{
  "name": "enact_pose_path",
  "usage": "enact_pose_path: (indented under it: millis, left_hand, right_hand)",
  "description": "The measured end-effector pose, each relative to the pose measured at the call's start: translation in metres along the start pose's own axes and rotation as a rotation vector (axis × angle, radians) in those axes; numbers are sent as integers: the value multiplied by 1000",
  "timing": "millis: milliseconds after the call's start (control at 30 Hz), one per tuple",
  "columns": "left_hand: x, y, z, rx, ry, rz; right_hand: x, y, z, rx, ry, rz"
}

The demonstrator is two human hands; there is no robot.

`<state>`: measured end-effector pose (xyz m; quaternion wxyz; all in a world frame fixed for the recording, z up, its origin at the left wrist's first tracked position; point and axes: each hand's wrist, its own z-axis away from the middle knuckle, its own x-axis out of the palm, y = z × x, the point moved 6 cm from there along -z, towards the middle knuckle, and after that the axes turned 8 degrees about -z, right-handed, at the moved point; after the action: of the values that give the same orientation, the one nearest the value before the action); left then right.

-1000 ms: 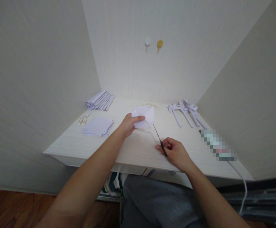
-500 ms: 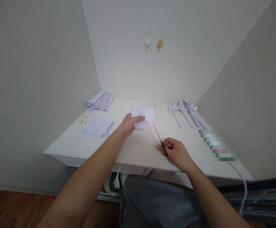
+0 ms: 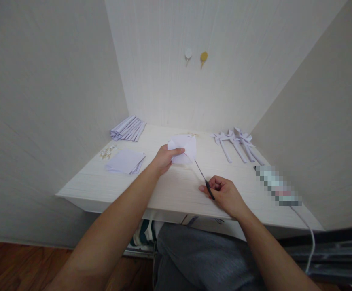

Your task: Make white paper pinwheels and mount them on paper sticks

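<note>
Here, left hand (image 3: 163, 158) pinches folded paper (image 3: 183, 148); scissors (image 3: 204, 179) meet its edge.

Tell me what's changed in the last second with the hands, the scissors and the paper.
Very little: the scissors in the right hand edged slightly toward the folded paper, their tips now at its edge. The left hand kept its grip on the paper; both hands stayed put.

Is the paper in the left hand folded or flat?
Folded. The paper in the left hand shows creases and raised flaps, and the scissors in the right hand touch its edge.
</note>
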<state>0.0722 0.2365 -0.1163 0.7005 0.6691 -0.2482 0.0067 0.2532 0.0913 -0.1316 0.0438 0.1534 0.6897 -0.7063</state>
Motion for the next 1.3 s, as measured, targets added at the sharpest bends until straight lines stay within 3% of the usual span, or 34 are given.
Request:
enact_pose_path:
  millis: [233, 433, 733, 1067, 1200, 1300]
  left_hand:
    - [-5, 0, -1, 5, 55, -2]
    - [-7, 0, -3, -4, 90, -12]
    - [-15, -3, -7, -19, 162, -27]
    - [-19, -3, -9, -3, 199, -47]
    - [-19, -5, -10, -1, 200, -60]
    - [-19, -6, -10, 6, 191, -76]
  right_hand:
    - [-1, 4, -2, 23, 10, -10]
    - [-12, 13, -7, 31, 178, 38]
    - [-28, 5, -10, -81, 276, 242]
    - [-43, 0, -36, -137, 349, 527]
    - [-27, -8, -33, -229, 381, 646]
    - [5, -15, -33, -329, 259, 706]
